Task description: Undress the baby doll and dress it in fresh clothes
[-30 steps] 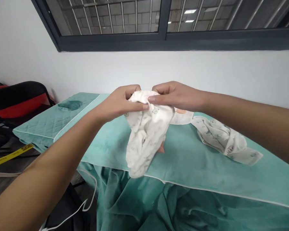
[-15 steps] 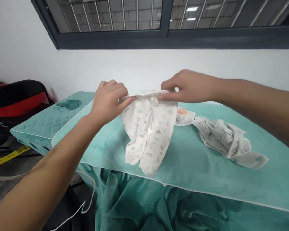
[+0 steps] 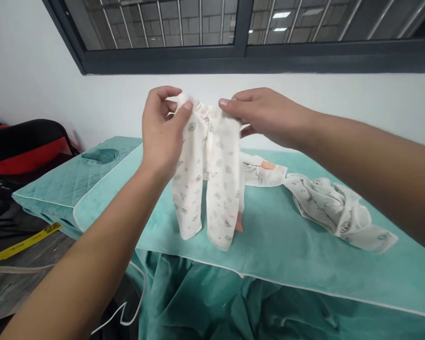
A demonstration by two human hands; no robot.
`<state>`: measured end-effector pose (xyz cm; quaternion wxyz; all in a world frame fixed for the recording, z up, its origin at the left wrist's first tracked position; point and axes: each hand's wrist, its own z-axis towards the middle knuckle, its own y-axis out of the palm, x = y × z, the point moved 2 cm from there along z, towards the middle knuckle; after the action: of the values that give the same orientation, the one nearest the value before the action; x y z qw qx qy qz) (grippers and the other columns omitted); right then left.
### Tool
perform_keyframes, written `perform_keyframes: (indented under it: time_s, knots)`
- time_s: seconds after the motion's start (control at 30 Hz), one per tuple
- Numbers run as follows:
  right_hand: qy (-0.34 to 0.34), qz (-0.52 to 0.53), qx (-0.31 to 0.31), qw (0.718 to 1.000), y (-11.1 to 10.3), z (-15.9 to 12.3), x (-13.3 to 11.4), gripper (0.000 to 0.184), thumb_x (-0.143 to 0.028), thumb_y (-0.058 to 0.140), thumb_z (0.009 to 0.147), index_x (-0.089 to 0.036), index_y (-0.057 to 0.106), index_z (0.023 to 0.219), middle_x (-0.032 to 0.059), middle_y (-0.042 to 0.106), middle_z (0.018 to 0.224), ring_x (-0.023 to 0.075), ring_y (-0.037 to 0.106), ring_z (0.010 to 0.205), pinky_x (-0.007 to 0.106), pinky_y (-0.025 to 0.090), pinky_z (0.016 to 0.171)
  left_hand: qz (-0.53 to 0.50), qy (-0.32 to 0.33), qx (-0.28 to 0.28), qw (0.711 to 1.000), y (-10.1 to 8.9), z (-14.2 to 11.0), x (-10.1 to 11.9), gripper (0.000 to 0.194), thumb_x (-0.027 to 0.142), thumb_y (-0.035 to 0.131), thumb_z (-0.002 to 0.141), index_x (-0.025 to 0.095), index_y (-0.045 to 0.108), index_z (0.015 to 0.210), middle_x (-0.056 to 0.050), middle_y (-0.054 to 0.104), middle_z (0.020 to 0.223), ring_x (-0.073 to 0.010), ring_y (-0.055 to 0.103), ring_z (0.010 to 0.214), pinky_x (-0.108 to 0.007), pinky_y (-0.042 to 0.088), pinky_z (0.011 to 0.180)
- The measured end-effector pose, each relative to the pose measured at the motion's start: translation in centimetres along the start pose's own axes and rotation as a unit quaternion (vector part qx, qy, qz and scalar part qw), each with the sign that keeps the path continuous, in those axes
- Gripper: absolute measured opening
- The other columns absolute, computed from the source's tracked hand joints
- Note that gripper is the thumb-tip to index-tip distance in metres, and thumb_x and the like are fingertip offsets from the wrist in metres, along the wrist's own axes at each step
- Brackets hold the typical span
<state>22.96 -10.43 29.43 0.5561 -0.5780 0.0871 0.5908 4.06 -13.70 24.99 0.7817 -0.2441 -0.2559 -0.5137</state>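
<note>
Small white baby pants [image 3: 221,174] with a faint print hang upright between my hands above the bed, legs pointing down. My left hand [image 3: 165,132] pinches the waistband at its left corner. At the right corner, the thumb and fingers of my right hand [image 3: 265,111] grip the same waistband. Behind the pants lies another white garment [image 3: 265,172] with an orange patch, partly hidden by them. A crumpled white printed garment [image 3: 333,208] rests on the bed to the right.
The teal-covered bed [image 3: 283,245] runs along the wall under a barred window [image 3: 241,59]. At its left is a quilted headrest section with a hole [image 3: 101,156]. A black and red chair [image 3: 28,146], a yellow strap [image 3: 24,243] and a white cable [image 3: 138,302] are at left.
Both hands have risen, lifting the pants higher so the legs hang straight and apart. More of the garment behind them now shows.
</note>
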Motion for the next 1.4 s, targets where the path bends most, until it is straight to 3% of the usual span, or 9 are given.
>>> perform_keyframes:
  time_s: [0.17, 0.43, 0.57, 0.67, 0.83, 0.97, 1.1, 1.23, 1.4]
  knots:
    - [0.006, 0.093, 0.012, 0.996, 3.2, 0.3, 0.1, 0.035, -0.044, 0.073, 0.082, -0.018, 0.051, 0.09, 0.0031, 0.06, 0.084, 0.0189, 0.062, 0.085, 0.036, 0.056, 0.076, -0.124, -0.049, -0.084, 0.987, 1.7, -1.2, -0.3, 0.03, 0.04, 0.052, 0.094, 0.029, 0.048, 0.121, -0.004, 0.063, 0.112, -0.0205, 0.063, 0.106, -0.036, 0.052, 0.084]
    - [0.05, 0.249, 0.123, 0.959, 5.9, 1.9, 5.3, 0.014, -0.024, 0.061, 0.079, -0.02, 0.053, 0.089, 0.0017, 0.058, 0.082, 0.0174, 0.06, 0.079, 0.035, 0.054, 0.074, -0.013, -0.215, -0.113, 0.97, 2.2, -8.5, -5.5, 0.059, 0.039, 0.07, 0.078, 0.022, 0.049, 0.13, -0.009, 0.057, 0.135, -0.0271, 0.055, 0.123, -0.04, 0.046, 0.101]
    - [0.074, 0.138, 0.129, 0.979, 7.1, 4.3, 10.0, 0.009, -0.029, 0.053, 0.085, -0.021, 0.051, 0.085, 0.0027, 0.061, 0.084, 0.0168, 0.061, 0.081, 0.034, 0.055, 0.077, 0.055, -0.348, -0.06, 0.934, 2.0, -11.0, -8.9, 0.037, 0.029, 0.059, 0.08, 0.016, 0.06, 0.114, -0.009, 0.069, 0.11, -0.028, 0.064, 0.102, -0.041, 0.05, 0.09]
    - [0.139, -0.043, 0.097, 0.985, 8.1, 5.2, 14.8, 0.012, -0.03, 0.049, 0.088, -0.019, 0.053, 0.085, 0.0071, 0.065, 0.092, 0.0205, 0.063, 0.091, 0.037, 0.054, 0.085, 0.076, -0.423, -0.106, 0.897, 2.1, -12.2, -12.3, 0.043, 0.023, 0.057, 0.076, 0.013, 0.058, 0.118, -0.011, 0.069, 0.104, -0.0289, 0.066, 0.095, -0.04, 0.052, 0.083]
    - [0.118, -0.193, 0.07, 0.971, 9.0, 4.3, 21.0, 0.043, -0.028, 0.06, 0.082, -0.012, 0.055, 0.121, 0.0197, 0.053, 0.137, 0.0345, 0.041, 0.134, 0.051, 0.026, 0.115, 0.251, -0.314, -0.237, 0.884, 3.3, -13.3, -15.3, 0.067, 0.018, 0.058, 0.077, 0.01, 0.041, 0.141, -0.022, 0.052, 0.136, -0.0342, 0.05, 0.128, -0.045, 0.039, 0.108]
    - [0.086, -0.387, 0.041, 0.917, 8.1, 4.4, 24.0, 0.059, -0.042, 0.047, 0.093, -0.008, 0.04, 0.141, 0.0198, 0.037, 0.153, 0.0333, 0.028, 0.143, 0.052, 0.019, 0.118, 0.283, -0.188, -0.227, 0.912, 5.0, -11.7, -15.0, 0.049, 0.015, 0.048, 0.084, 0.008, 0.05, 0.132, -0.023, 0.039, 0.149, -0.0327, 0.029, 0.145, -0.049, 0.023, 0.119]
    - [0.167, -0.368, 0.097, 0.91, 5.9, 5.8, 26.2, 0.063, -0.053, 0.043, 0.093, -0.007, 0.044, 0.136, 0.0222, 0.046, 0.145, 0.036, 0.041, 0.134, 0.05, 0.031, 0.11, 0.12, -0.29, -0.178, 0.933, 7.7, -9.8, -15.3, 0.044, 0.027, 0.056, 0.086, 0.014, 0.055, 0.128, -0.018, 0.053, 0.142, -0.0321, 0.046, 0.135, -0.05, 0.031, 0.116]
    - [0.26, -0.278, 0.124, 0.916, 3.5, 7.3, 28.4, 0.067, -0.062, 0.044, 0.09, -0.01, 0.048, 0.132, 0.023, 0.056, 0.133, 0.0375, 0.052, 0.122, 0.048, 0.042, 0.101, -0.167, -0.505, -0.164, 0.831, 10.5, -9.9, -17.1, 0.046, 0.042, 0.064, 0.083, 0.015, 0.06, 0.12, -0.017, 0.069, 0.117, -0.0305, 0.067, 0.104, -0.046, 0.052, 0.095]
    - [0.335, -0.216, 0.146, 0.905, 0.1, 9.0, 32.2, 0.082, -0.069, 0.055, 0.082, -0.006, 0.045, 0.134, 0.0286, 0.057, 0.129, 0.0394, 0.059, 0.113, 0.047, 0.049, 0.089, -0.346, -0.546, -0.151, 0.748, 11.8, -10.4, -18.9, 0.054, 0.046, 0.069, 0.082, 0.016, 0.057, 0.126, -0.014, 0.072, 0.109, -0.0251, 0.071, 0.089, -0.038, 0.059, 0.08]
